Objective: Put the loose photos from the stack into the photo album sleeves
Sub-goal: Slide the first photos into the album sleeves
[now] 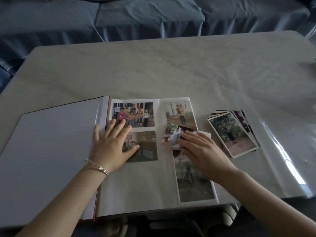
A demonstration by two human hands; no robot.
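The open album (51, 151) is laid at the near edge of the surface (153, 69), left of centre. On its right-hand page four photos are seated in two columns, and a fifth photo (172, 135) is lying across the middle of the right column. The left grip (111, 144) is spread flat just right of the spine, over the left column. The right grip (203, 151) is laid on the fifth photo. The stack (234, 134) is fanned out just right of the album. Behind the surface, a sofa (136, 17) is seen.

glossy plastic table cover (282, 142); paper photos (232, 134)
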